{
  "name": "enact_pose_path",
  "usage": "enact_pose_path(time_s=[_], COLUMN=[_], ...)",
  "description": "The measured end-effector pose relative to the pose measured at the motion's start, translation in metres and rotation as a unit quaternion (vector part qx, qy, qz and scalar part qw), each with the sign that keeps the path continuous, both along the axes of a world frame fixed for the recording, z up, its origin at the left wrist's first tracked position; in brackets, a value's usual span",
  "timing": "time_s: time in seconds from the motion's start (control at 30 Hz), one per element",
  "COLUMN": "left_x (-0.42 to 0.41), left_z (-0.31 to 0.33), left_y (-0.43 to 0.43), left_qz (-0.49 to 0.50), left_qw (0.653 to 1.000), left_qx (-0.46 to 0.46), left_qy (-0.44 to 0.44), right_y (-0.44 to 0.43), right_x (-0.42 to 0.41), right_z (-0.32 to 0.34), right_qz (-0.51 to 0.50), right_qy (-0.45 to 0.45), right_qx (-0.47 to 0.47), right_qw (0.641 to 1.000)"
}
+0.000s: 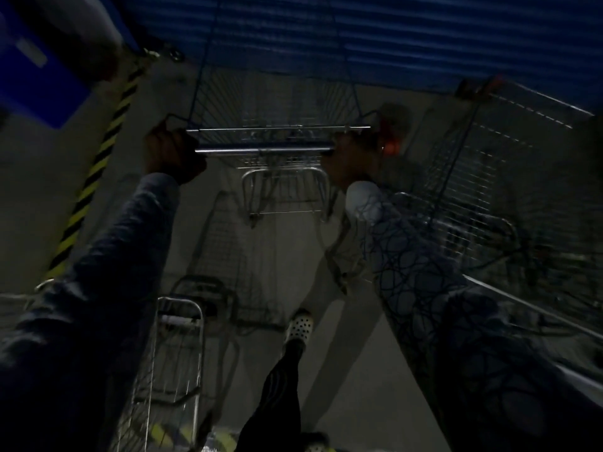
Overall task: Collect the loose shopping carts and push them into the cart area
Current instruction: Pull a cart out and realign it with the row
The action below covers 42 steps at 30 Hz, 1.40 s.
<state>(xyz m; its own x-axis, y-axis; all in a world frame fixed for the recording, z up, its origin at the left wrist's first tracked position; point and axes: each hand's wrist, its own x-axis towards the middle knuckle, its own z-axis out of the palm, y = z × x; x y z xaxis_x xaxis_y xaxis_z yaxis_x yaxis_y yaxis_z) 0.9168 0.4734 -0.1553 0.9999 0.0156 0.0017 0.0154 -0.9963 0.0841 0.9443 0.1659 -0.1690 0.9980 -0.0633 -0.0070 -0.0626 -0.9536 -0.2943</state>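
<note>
In dim light, a wire shopping cart [277, 102] stands straight ahead of me, its basket reaching toward a blue corrugated wall. Its metal handle bar [264, 148] runs across the middle of the view. My left hand [173, 154] is closed around the bar's left end. My right hand [349, 161] grips the right end, partly blurred, with a patterned sleeve behind it. A second wire cart [509, 177] stands close on the right, beside the one I hold.
A yellow-and-black striped post [98, 168] rises on the left. Another metal cart frame [179, 347] sits low at my left side. My leg and spotted shoe [298, 326] are on the grey floor. A blue corrugated wall [359, 37] closes the far side.
</note>
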Motion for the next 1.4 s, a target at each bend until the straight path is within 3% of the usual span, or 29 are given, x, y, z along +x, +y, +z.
enact_pose_path(time_s=[0.23, 0.37, 0.53, 0.77, 0.9, 1.4], left_x=[-0.119, -0.196, -0.279, -0.346, -0.369, -0.464], left_z=[-0.017, -0.018, -0.018, 0.004, 0.001, 0.008], left_y=[0.008, 0.006, 0.014, -0.018, -0.043, -0.106], left_qz=[0.017, 0.000, -0.043, 0.017, -0.028, -0.137], left_qw=[0.999, 0.999, 0.998, 0.995, 0.991, 0.978], left_qx=[0.022, 0.025, 0.039, 0.082, 0.116, 0.124], left_qy=[0.017, 0.040, 0.007, 0.050, 0.059, 0.096], right_y=[-0.009, -0.012, -0.009, -0.033, -0.065, -0.123], right_x=[-0.107, -0.182, -0.276, -0.369, -0.412, -0.535], right_z=[0.000, 0.011, 0.021, 0.019, 0.018, 0.023], right_qz=[0.034, 0.039, 0.038, 0.033, 0.016, -0.041], right_qy=[0.056, 0.053, 0.070, 0.060, 0.107, 0.142], right_qx=[-0.030, -0.097, -0.071, -0.070, -0.121, -0.207], right_qw=[0.997, 0.993, 0.994, 0.995, 0.987, 0.967])
